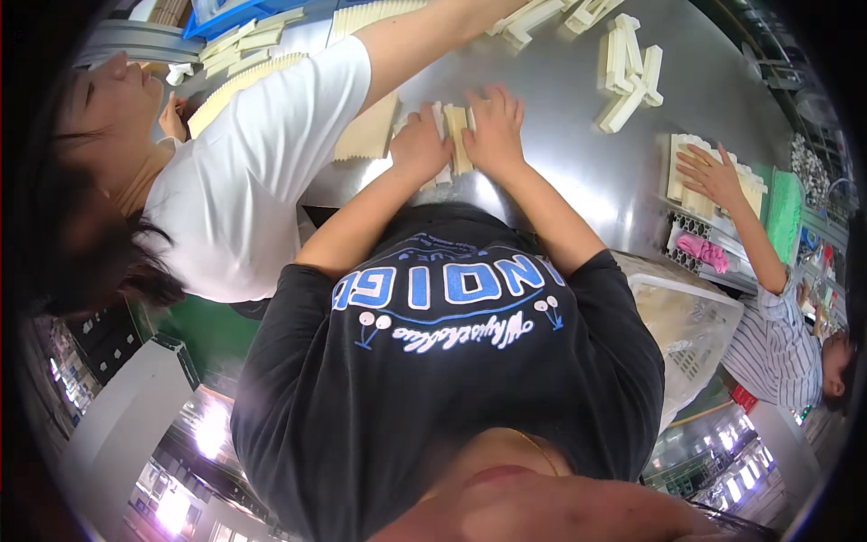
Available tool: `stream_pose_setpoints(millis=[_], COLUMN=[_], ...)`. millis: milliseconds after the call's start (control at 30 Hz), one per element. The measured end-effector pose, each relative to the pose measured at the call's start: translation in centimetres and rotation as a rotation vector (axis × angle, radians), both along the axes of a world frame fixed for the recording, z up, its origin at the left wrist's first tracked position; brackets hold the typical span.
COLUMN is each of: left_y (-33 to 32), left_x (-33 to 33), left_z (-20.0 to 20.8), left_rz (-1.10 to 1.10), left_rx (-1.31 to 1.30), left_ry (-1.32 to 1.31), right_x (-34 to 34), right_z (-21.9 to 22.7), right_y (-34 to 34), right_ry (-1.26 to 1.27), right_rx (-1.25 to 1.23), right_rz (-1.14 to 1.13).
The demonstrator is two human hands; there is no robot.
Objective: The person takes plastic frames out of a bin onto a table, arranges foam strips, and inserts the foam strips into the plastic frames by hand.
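Observation:
My left hand (420,143) and my right hand (495,126) rest side by side on a small bundle of cream-coloured plastic strips (457,137) lying on the shiny metal table (560,154). The left hand's fingers curl over the bundle's left side. Across its right side lie the slightly spread fingers of the right hand. The strips stand upright between the two hands, partly hidden under them. My black printed T-shirt fills the lower middle of the view.
A person in a white T-shirt (262,163) stands close on the left, one arm reaching across the table. On the right, another person's hand (712,176) presses on cream pieces. Loose cream blocks (628,72) lie further back; a bag-lined white basket (691,316) sits at right.

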State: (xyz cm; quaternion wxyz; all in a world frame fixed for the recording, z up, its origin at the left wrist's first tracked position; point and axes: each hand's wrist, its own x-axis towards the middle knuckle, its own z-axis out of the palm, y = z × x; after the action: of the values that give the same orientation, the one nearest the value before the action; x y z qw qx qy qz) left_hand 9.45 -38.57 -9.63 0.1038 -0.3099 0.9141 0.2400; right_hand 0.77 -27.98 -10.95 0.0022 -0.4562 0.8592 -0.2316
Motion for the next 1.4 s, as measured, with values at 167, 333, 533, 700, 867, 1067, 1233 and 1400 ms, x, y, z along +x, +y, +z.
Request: stream_pose_setpoints(millis=[167,333,533,700,867,1067,1233,1400], left_y=[-0.1,0.5,-0.3,-1.0,-2.9,-2.1,-0.9,0.4], left_x=[0.1,0.5,0.5,0.3,1.5,1.3,0.9,0.2], left_z=[-0.8,-1.5,-1.8,-0.6,-1.4,-2.7,-5.4,-6.7], left_rz=[-0.012,-0.067,-0.009,0.017,0.064,0.254,0.186,0.222], left_rx=[0.012,-0.056,0.007,0.117,0.379,0.965,0.826,0.756], left_ry=[-0.036,0.053,0.024,-0.023,0.169,0.235,0.338,0.403], right_x=[-0.8,-1.3,-0.9,-0.6,-1.0,-3.2,-4.2,-4.1], right_z=[1.1,0.9,0.4,0.3,-1.0,-0.8,-1.2,-1.1], right_y=[-2.1,-3.8,-4.1,-4.7,-4.8,-4.3,-4.0,-4.0], right_ry=[0.003,0.084,0.139,0.012,-0.087,-0.429,-0.562,-0.408], right_rx=[0.13,0.427,0.463,0.525,0.474,0.382,0.371,0.498], right_rz=[0.126,0.229,0.233,0.151,0.025,0.029,0.056,0.014])
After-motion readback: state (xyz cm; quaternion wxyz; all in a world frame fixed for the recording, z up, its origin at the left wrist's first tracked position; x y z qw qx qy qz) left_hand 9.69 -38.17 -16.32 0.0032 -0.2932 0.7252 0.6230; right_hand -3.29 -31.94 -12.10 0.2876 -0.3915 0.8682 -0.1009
